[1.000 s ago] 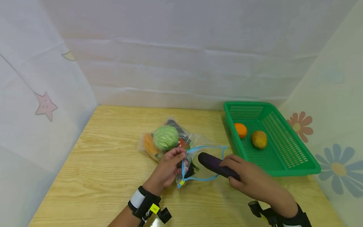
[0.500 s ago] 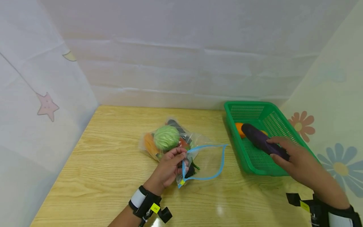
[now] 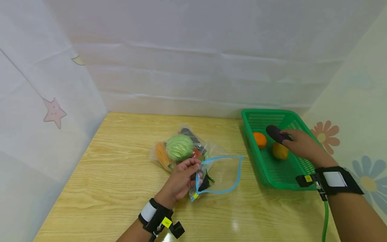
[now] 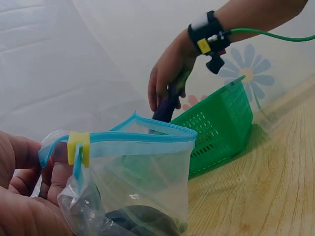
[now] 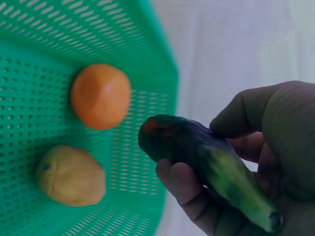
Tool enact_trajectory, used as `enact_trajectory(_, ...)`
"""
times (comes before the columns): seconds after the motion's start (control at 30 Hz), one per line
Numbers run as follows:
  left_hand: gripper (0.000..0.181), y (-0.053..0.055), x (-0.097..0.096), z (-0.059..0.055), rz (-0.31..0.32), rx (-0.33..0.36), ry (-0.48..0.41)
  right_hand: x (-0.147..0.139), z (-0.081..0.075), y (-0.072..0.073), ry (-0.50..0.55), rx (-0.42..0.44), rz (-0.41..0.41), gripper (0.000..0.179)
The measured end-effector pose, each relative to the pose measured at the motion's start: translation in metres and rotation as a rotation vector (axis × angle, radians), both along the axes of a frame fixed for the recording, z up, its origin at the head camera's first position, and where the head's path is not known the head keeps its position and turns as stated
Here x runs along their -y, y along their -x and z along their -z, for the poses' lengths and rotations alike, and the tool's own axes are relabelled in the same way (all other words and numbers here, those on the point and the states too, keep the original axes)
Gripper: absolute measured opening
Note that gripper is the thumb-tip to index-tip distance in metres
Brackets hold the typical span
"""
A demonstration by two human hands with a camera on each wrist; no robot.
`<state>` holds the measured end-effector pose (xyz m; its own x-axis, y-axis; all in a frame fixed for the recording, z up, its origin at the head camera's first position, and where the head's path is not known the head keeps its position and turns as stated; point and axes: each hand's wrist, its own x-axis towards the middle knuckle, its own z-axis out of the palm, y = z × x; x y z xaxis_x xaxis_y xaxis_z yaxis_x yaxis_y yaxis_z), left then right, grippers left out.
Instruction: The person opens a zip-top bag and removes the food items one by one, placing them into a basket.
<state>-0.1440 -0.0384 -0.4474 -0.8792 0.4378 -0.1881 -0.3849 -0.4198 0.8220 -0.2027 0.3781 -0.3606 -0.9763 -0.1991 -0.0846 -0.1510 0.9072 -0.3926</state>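
An eggplant (image 3: 273,133), dark purple with a green stem end, is gripped by my right hand (image 3: 303,146) over the green basket (image 3: 262,168). The right wrist view shows thumb and fingers wrapped around the eggplant (image 5: 189,145), its green end toward the palm. My left hand (image 3: 182,176) pinches the edge of a clear zip bag (image 3: 225,173) near its yellow slider (image 4: 78,147). The bag's blue-rimmed mouth stands open toward the right. Inside the bag are a green cabbage (image 3: 179,148), an orange elongated vegetable (image 3: 162,155), something red and dark vegetables, partly hidden by the hand.
An orange (image 3: 260,140) and a yellowish round fruit (image 3: 280,151) lie in the basket at the table's right side. The wooden table (image 3: 99,174) runs up to white cloth walls (image 3: 193,67) at the back and both sides. A green cable (image 3: 325,220) trails from the right wrist strap.
My right hand has carried the eggplant from the bag's mouth rightward and up over the basket. My left hand has kept its hold on the bag's edge.
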Motion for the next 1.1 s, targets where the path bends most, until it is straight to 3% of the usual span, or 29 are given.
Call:
enact_trajectory(0.17, 0.008, -0.001, 0.0, -0.001, 0.0, 0.008, 0.004, 0.001, 0.019, 0.025, -0.062, 0.021, -0.036, 0.044)
enact_trajectory(0.3, 0.008, -0.003, -0.003, -0.001, 0.01, 0.009, -0.003, -0.004, 0.034, 0.033, -0.125, 0.005, -0.045, 0.042)
enact_trajectory(0.47, 0.008, -0.004, -0.004, -0.001, 0.02, 0.012, -0.007, -0.013, 0.048, 0.031, -0.124, 0.027, -0.044, 0.042)
enact_trajectory(0.63, 0.009, -0.006, -0.004, -0.002, 0.024, 0.01, -0.006, -0.017, 0.057, 0.025, -0.11, 0.026, -0.098, 0.038)
enact_trajectory(0.77, 0.011, -0.006, -0.004, -0.001, 0.025, 0.0, -0.007, -0.015, 0.061, 0.024, -0.131, 0.045, -0.137, 0.034)
enact_trajectory(1.1, 0.011, -0.005, -0.005, 0.0, 0.026, -0.009, -0.005, -0.014, 0.057, 0.019, -0.107, 0.125, -0.11, 0.037)
